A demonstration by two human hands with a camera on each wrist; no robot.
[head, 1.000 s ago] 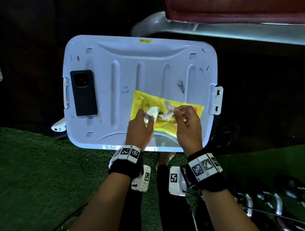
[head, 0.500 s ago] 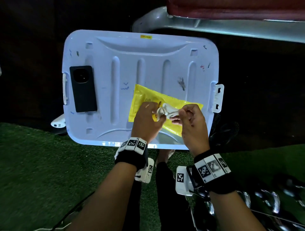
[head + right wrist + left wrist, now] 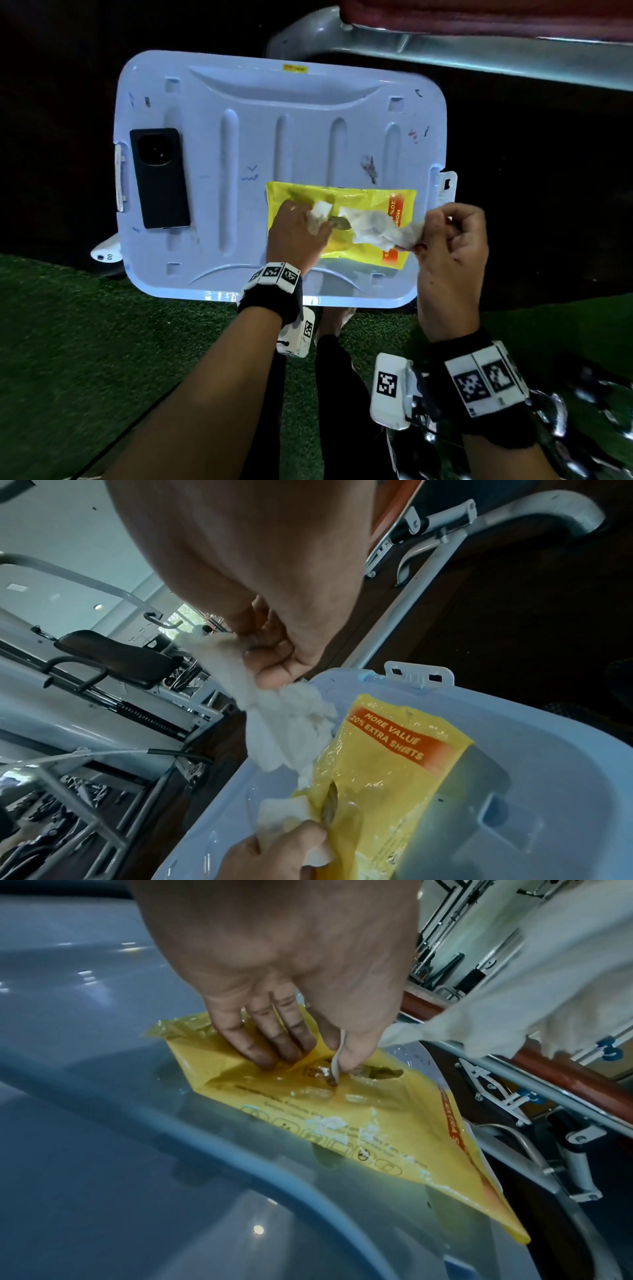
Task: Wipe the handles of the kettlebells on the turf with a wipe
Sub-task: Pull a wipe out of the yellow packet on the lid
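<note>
Our right hand (image 3: 448, 246) has its fingers (image 3: 274, 666) curled tight, pinching a white wipe (image 3: 376, 228) that stretches from the slit of the yellow wipes pack (image 3: 363, 202) up to that hand. Our left hand (image 3: 296, 233) presses the pack down with fairly straight fingers (image 3: 260, 1042), while thumb and forefinger nip the small white flap (image 3: 337, 1056) beside the opening. The pack lies flat on the pale blue lid (image 3: 239, 137) of a storage bin, near its right latch (image 3: 447, 186); more white tissue shows inside the slit. A black phone (image 3: 159, 178) lies face down at the lid's left edge, well apart from the pack. The bin stands where green turf (image 3: 85, 342) meets a dark floor. Dark kettlebells (image 3: 582, 421) with shiny handles sit on the turf at lower right, apart from both hands. Behind the bin runs a grey metal frame (image 3: 479, 51) under a red pad; the wrist views show gym machines around us
</note>
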